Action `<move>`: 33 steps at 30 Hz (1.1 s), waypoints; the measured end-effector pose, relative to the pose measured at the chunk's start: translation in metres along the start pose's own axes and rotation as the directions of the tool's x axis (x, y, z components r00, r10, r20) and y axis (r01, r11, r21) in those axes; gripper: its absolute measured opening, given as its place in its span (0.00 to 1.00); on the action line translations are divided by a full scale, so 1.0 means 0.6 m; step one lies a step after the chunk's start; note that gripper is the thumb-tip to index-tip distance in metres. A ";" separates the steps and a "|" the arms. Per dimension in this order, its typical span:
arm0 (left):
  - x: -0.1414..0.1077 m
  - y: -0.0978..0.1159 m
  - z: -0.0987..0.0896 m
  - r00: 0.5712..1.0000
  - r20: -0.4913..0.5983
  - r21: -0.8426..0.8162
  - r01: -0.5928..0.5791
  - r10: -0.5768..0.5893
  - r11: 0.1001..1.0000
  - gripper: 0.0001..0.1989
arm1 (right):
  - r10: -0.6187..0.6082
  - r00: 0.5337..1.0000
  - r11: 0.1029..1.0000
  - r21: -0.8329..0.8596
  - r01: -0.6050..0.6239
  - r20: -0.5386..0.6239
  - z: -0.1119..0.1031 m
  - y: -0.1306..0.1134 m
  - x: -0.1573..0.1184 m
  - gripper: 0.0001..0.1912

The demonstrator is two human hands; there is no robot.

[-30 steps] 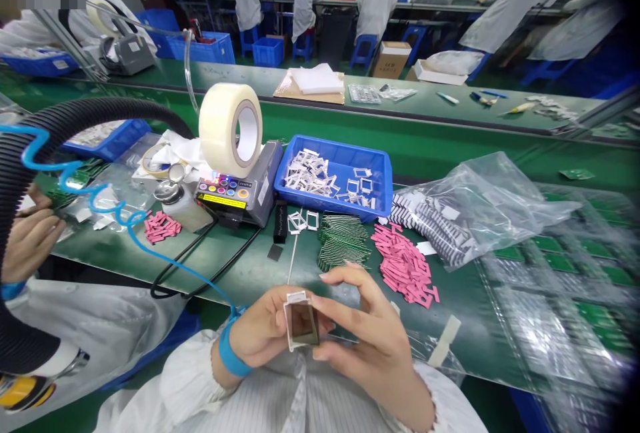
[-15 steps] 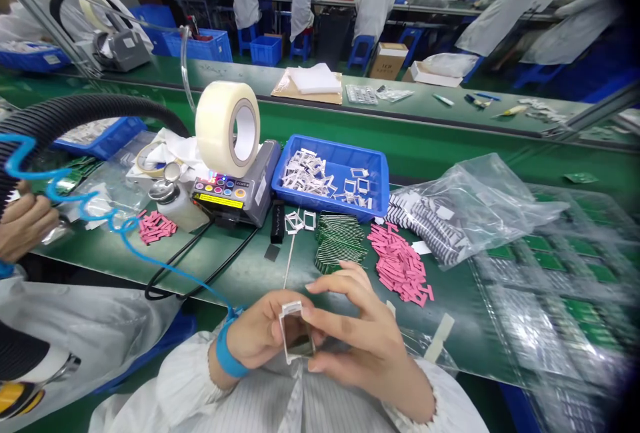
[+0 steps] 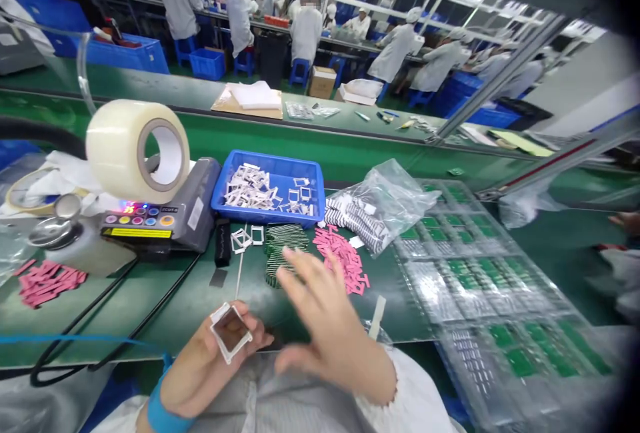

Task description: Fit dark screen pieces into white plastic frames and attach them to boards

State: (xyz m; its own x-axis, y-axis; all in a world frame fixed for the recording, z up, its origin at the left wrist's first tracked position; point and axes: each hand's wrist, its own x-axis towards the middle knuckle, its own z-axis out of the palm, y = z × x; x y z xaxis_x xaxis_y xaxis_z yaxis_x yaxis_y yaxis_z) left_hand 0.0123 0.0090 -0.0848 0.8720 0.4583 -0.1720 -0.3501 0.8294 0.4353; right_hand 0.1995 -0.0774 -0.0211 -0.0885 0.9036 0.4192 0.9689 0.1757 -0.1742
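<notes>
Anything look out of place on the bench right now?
Two white frames lie loose on the green belt just below the blue tray, apart from the others in it. Pink strips also sit in an uncontained heap.

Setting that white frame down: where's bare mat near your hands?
Bare green mat lies right of the black cables, above the left hand. A narrower patch sits between the pink strips and the plastic tray. Crowded: around the blue bin.

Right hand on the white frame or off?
Off. The right hand is open and apart from the white frame, which is held by the left hand alone.
</notes>
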 end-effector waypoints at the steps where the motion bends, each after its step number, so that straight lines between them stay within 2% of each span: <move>1: 0.001 -0.001 -0.004 1.000 0.005 -0.027 0.016 -0.016 1.000 0.17 | 0.124 0.992 0.992 0.009 -0.124 -0.001 0.001 0.030 -0.005 0.33; 2: 0.001 -0.003 -0.008 0.999 -0.004 -0.044 0.033 -0.033 0.998 0.17 | 0.266 0.964 0.964 0.009 -0.266 0.008 0.003 0.062 -0.010 0.27; 3: 0.000 -0.004 -0.012 0.998 -0.025 -0.049 0.051 -0.052 0.997 0.18 | 0.402 0.915 0.916 -0.007 -0.402 0.026 0.007 0.096 -0.013 0.22; 4: 0.000 -0.006 -0.015 0.996 -0.053 -0.047 0.065 -0.067 0.997 0.18 | 0.479 0.877 0.878 -0.028 -0.478 0.030 0.012 0.128 -0.014 0.17; 6: -0.002 -0.011 -0.020 0.992 -0.094 -0.030 0.087 -0.090 0.996 0.20 | 0.562 0.827 0.826 -0.070 -0.559 0.030 0.028 0.183 -0.009 0.12; 8: -0.004 -0.016 -0.021 0.987 -0.118 -0.008 0.109 -0.109 0.994 0.21 | 0.594 0.804 0.802 -0.109 -0.587 0.040 0.052 0.218 0.004 0.11; 11: -0.004 -0.020 -0.018 0.983 -0.132 0.020 0.133 -0.129 0.991 0.21 | 0.628 0.777 0.772 -0.162 -0.614 0.045 0.090 0.238 0.030 0.10; 14: -0.004 -0.018 -0.016 0.983 -0.153 0.018 0.109 -0.105 0.994 0.21 | 0.644 0.765 0.753 -0.182 -0.632 0.012 0.111 0.243 0.046 0.06; 17: -0.004 -0.013 -0.016 0.982 -0.174 -0.003 0.073 -0.072 0.997 0.20 | 0.647 0.762 0.753 -0.139 -0.643 -0.020 0.104 0.252 0.045 0.07; 20: -0.005 -0.008 -0.014 0.986 -0.152 -0.013 0.065 -0.067 0.998 0.19 | 0.673 0.736 0.735 -0.046 -0.677 -0.073 0.071 0.256 0.031 0.11; 23: -0.006 -0.005 -0.008 0.994 -0.084 -0.010 0.067 -0.068 0.998 0.17 | 0.698 0.704 0.715 0.080 -0.694 -0.129 0.025 0.227 0.012 0.15; 25: -0.007 -0.004 -0.003 0.996 -0.039 0.018 0.078 -0.077 0.997 0.17 | 0.686 0.719 0.725 0.198 -0.660 -0.113 -0.001 0.183 0.000 0.15; 26: -0.006 -0.003 0.001 0.996 -0.023 0.039 0.090 -0.089 0.995 0.17 | 0.662 0.745 0.733 0.279 -0.621 -0.082 -0.010 0.155 -0.005 0.14; 27: -0.006 -0.003 0.005 0.994 -0.010 0.058 0.109 -0.109 0.992 0.18 | 0.610 0.792 0.724 0.425 -0.543 -0.027 -0.016 0.125 -0.008 0.12; 29: -0.005 -0.002 0.013 0.987 0.022 0.080 0.156 -0.158 0.984 0.19 | 0.420 0.903 0.684 0.624 -0.378 0.087 -0.018 0.067 -0.010 0.06; 30: -0.005 -0.002 0.017 0.982 0.042 0.086 0.180 -0.184 0.980 0.18 | 0.318 0.939 0.664 0.676 -0.320 0.132 -0.015 0.042 -0.009 0.04; 33: -0.009 0.002 0.028 0.970 0.088 0.092 0.217 -0.225 0.972 0.17 | 0.112 0.973 0.675 0.703 -0.223 0.202 -0.001 -0.004 0.001 0.05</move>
State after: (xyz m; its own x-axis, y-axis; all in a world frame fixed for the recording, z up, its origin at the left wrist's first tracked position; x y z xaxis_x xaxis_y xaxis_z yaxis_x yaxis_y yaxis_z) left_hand 0.0130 0.0022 -0.0685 0.9549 0.2302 -0.1875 -0.1196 0.8763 0.4667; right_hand 0.1971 -0.0778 -0.0197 -0.0245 0.9777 0.2087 0.5115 0.1916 -0.8377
